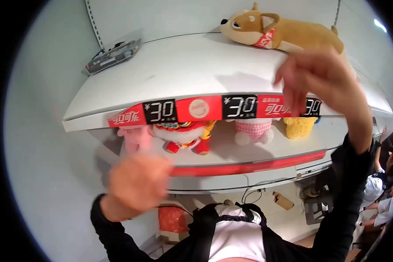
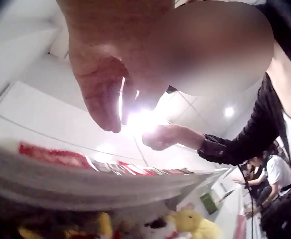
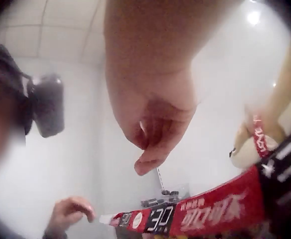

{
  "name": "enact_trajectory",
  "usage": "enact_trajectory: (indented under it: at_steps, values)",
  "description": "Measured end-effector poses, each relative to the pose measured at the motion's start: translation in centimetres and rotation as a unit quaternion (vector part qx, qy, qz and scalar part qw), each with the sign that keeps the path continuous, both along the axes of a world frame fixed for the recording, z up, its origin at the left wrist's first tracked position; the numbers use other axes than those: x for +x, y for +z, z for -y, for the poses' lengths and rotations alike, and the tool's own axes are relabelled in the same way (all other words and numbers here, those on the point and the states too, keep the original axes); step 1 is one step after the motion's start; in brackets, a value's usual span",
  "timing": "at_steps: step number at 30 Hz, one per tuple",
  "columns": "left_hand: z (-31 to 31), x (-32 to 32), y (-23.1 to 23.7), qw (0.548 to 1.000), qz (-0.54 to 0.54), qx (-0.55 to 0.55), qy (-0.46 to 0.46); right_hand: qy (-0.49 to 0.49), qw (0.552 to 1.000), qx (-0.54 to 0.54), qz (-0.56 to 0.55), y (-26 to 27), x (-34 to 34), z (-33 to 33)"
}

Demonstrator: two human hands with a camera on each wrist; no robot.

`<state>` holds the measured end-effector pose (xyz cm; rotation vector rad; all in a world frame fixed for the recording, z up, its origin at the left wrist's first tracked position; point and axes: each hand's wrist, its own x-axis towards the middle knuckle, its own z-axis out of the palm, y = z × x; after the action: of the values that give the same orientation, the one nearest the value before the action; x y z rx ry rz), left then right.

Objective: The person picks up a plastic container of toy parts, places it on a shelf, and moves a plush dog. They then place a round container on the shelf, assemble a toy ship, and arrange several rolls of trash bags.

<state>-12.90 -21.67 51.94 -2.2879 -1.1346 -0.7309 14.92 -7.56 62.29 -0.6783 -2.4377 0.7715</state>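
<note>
**Price strip (image 1: 198, 108) runs just under the right hand (image 1: 315, 77)**

The right hand's fingers hang loosely bent, with nothing visible in them; whether they touch the strip is hard to tell. Its long axis follows the front edge of the upper shelf (image 1: 183, 70), side to side. The left hand (image 1: 139, 181), also loose and visibly holding nothing, is farther off, lower, near the pink plush toy (image 1: 136, 136). Beyond the right hand, the plush dog (image 1: 303, 34) lies lengthwise, head leftward.
</note>
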Motion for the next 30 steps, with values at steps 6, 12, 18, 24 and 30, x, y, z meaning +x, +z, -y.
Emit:
enact_trajectory:
  at_steps: [6, 12, 18, 24, 30]
  values:
    - [-3.0, 4.8, -10.6, 0.931, -0.124, -0.244, -0.240, 0.141, 0.945, -0.134, 0.264, -10.3, 7.5, 3.1]
    - [-6.0, 5.3, -20.8, 0.891, -0.042, -0.428, -0.146, 0.081, 0.949, -0.193, 0.235, -34.2, 11.5, 2.2]
    - [-8.8, 5.9, -30.9, 0.815, 0.035, -0.574, -0.068, -0.029, 0.965, -0.091, 0.243, -45.8, 10.9, 0.1]
    - [-12.4, 5.6, -40.2, 0.834, 0.049, -0.544, -0.078, -0.028, 0.966, -0.186, 0.176, -49.6, 10.1, -2.4]
    - [-13.6, 6.3, -40.2, 0.871, 0.175, -0.457, -0.049, -0.071, 0.910, -0.409, -0.001, -52.6, 10.4, -3.9]
